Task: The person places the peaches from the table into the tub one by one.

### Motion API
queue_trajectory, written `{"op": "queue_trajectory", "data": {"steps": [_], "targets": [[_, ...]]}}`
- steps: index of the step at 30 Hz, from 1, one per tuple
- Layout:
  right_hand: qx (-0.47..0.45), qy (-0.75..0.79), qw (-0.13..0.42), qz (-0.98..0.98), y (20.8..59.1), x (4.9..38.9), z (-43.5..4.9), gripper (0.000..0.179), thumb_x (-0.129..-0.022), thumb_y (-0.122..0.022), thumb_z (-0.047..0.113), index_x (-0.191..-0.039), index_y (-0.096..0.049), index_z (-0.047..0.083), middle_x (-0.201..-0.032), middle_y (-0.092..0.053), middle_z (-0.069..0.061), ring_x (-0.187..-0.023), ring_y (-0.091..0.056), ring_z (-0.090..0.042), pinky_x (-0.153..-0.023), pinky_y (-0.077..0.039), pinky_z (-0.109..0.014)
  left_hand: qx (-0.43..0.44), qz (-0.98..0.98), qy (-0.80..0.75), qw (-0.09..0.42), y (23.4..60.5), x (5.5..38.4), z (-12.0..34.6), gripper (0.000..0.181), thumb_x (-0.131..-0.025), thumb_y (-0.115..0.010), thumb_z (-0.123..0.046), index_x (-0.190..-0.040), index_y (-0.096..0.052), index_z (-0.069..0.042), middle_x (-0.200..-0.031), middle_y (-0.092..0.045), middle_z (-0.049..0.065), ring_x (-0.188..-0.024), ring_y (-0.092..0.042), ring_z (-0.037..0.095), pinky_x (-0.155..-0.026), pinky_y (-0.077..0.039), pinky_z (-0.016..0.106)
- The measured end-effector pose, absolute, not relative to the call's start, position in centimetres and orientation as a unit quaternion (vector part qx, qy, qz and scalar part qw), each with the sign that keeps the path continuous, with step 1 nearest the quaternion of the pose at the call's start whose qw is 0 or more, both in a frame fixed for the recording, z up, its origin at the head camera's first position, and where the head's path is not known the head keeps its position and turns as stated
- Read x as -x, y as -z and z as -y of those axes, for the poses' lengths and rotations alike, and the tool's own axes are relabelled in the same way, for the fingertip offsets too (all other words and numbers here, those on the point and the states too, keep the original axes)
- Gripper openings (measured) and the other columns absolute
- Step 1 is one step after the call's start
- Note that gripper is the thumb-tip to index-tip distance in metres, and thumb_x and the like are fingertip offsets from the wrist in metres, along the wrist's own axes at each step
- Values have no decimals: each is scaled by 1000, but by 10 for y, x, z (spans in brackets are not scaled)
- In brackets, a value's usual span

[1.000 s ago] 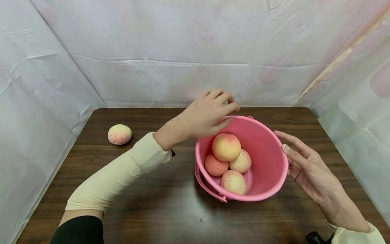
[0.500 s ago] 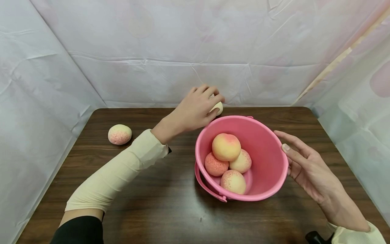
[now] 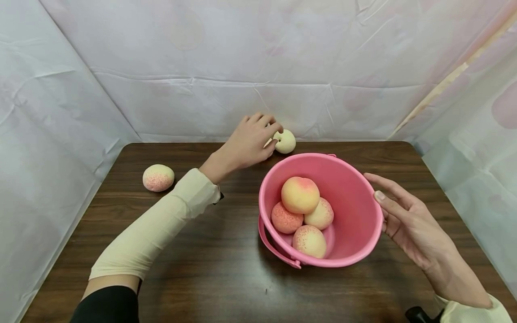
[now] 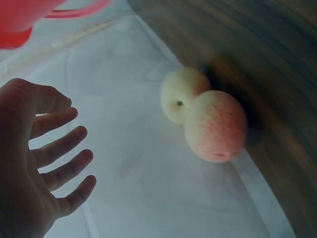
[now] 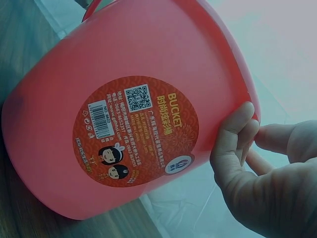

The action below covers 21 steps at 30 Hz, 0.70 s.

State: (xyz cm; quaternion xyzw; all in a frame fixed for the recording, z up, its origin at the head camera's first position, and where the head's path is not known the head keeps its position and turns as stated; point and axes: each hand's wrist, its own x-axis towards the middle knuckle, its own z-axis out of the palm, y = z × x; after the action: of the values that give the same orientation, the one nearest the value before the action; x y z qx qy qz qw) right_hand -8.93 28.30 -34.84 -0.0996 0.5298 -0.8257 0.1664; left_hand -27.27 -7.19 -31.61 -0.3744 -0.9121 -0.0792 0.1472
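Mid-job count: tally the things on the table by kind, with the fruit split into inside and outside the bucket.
Round pink plastic bucket: 1
Round yellow-to-coral peaches visible inside it: 4
Round cream-coloured peaches, some speckled pink, outside it: 3
Total in sight: 8; any peach buried underneath would not show.

Head view is evenly lit, soft sheen on the tabletop (image 3: 230, 273); left wrist cam is dim and hazy, dark shadow beside the peaches (image 4: 216, 128); right wrist cam has backdrop (image 5: 285, 44) washed out top right.
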Motion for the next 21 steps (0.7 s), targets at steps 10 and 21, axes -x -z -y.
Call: {"op": "queue_trajectory", "data": {"steps": [10, 21], "targets": [[101, 830, 166, -522, 348, 88, -283, 52, -112, -30, -1, -162, -32, 12, -134, -70, -7, -103, -77, -18, -83, -64, -33, 325, 938, 55, 103, 339, 294, 83, 33, -102, -55, -31, -132, -63, -21, -131, -58, 7, -129, -51, 33, -105, -44, 58], [104, 831, 166, -520, 348, 86, -283, 52, -112, -29, -1, -162, -32, 11, -133, -70, -7, -102, -78, -18, -82, -64, -32, 276, 958, 45, 67, 366, 315, 83, 44, -101, -58, -41, -136, -57, -14, -139, -55, 13, -138, -48, 37, -109, -45, 60]]}}
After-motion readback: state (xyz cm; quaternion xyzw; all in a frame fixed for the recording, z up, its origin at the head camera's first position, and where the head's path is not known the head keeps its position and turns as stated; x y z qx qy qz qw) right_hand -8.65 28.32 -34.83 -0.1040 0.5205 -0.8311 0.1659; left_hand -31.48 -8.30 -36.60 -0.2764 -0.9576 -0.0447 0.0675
